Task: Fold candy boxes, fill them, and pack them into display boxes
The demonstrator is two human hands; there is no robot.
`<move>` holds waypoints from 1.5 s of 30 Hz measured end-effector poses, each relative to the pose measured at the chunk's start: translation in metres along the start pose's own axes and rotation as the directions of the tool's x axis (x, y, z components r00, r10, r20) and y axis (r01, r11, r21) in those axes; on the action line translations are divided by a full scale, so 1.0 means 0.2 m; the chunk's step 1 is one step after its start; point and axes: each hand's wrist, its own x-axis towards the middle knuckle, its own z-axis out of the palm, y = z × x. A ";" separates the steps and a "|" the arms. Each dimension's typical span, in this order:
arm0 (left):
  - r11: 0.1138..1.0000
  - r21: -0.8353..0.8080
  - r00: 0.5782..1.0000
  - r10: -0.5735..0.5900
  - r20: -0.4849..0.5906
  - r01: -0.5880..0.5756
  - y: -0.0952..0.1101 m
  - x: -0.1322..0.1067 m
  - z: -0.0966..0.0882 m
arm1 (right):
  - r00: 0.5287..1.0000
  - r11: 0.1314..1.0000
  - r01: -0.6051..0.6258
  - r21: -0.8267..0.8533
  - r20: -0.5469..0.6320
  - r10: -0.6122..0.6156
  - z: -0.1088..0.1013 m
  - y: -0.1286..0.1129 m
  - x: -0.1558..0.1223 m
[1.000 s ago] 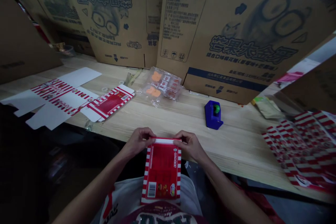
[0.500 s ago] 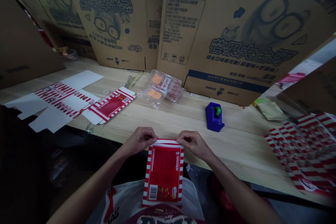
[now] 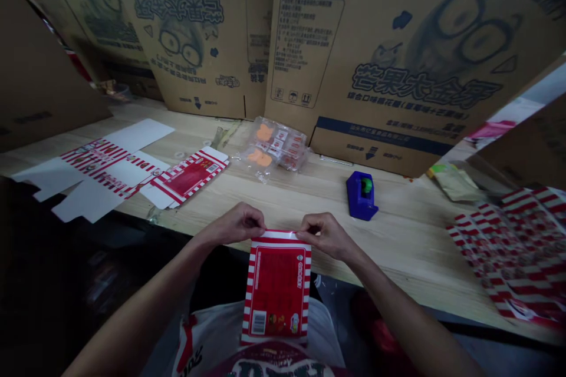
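A red box with striped red-and-white edges (image 3: 278, 283) stands against my body, its panel with a barcode facing up at me. Its top end lies at the table's front edge. My left hand (image 3: 241, 224) pinches the top left corner of the box, fingers closed. At the top right corner, my right hand (image 3: 325, 234) pinches the flap edge between thumb and curled fingers. The flap now lies flat along the top of the box. Whatever is under my fingertips is hidden.
Ahead stand a blue tape dispenser (image 3: 361, 195), a clear packet of wrapped pieces (image 3: 276, 147) and another striped box (image 3: 190, 177). Unfolded box blanks (image 3: 97, 168) lie left, striped sheets (image 3: 513, 253) right. Large cardboard cartons (image 3: 398, 59) wall off the back.
The gap at the top flap of the box has closed. Both hands have shifted slightly up, and my right hand has moved a little inward along the flap.
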 end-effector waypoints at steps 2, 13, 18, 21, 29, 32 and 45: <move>0.999 0.027 0.997 -0.019 0.072 0.017 0.00 0.01 -0.02 | 0.999 1.000 -0.008 0.025 0.053 0.007 -0.02 0.00 0.02; 0.943 0.293 0.978 0.108 0.176 -0.157 0.04 0.04 -0.03 | 0.986 0.994 0.074 -0.083 0.154 -0.061 -0.07 0.01 0.06; 0.884 0.430 0.983 0.163 0.079 -0.182 0.04 -0.01 0.01 | 0.979 0.975 0.152 -0.161 0.157 -0.127 -0.05 -0.02 0.03; 0.888 0.435 0.983 0.180 -0.038 -0.146 0.01 -0.06 0.06 | 0.976 0.968 0.216 -0.130 0.056 -0.210 0.01 0.02 -0.05; 0.967 -0.100 0.858 0.157 -0.489 -0.233 -0.25 -0.04 0.36 | 0.888 0.984 0.178 -0.002 -0.431 -0.161 0.28 0.19 -0.21; 0.934 -0.272 0.820 0.037 -0.571 -0.232 -0.29 -0.01 0.43 | 0.877 0.986 0.109 0.125 -0.479 -0.036 0.28 0.22 -0.21; 0.901 -0.423 0.860 -0.134 -0.492 -0.102 -0.25 0.02 0.42 | 0.344 0.955 -0.239 0.177 -0.904 0.254 -0.60 0.70 -0.15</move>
